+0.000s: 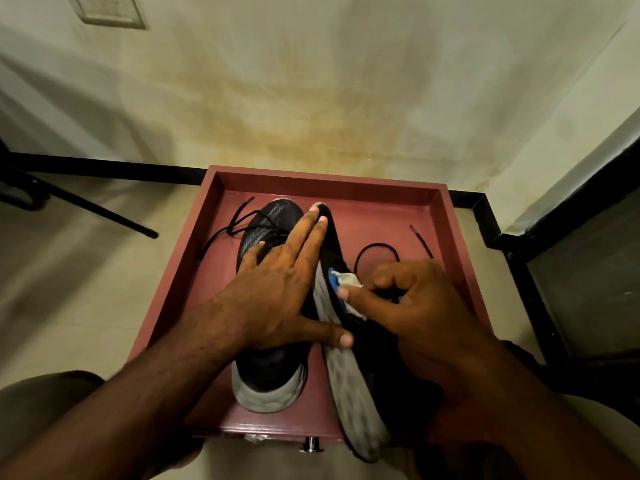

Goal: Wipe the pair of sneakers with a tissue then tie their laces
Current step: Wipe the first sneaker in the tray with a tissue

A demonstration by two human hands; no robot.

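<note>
Two black sneakers with grey soles lie in a dark red tray (398, 194). The left sneaker (266, 375) sits flat, toe pointing away. The right sneaker (356, 386) is tipped on its side with its grey sole facing left. My left hand (277, 299) lies spread across both, fingers along the tipped sneaker's edge, thumb on its sole. My right hand (415, 303) pinches a small white tissue (349, 282) against the side of the right sneaker near a blue patch. Loose black laces (377, 245) trail on the tray.
The tray rests on a stand with a metal knob (311, 444) at its front edge. A stained wall rises right behind it. A black chair leg (104, 213) crosses the floor at left, and a dark panel (588, 271) stands at right.
</note>
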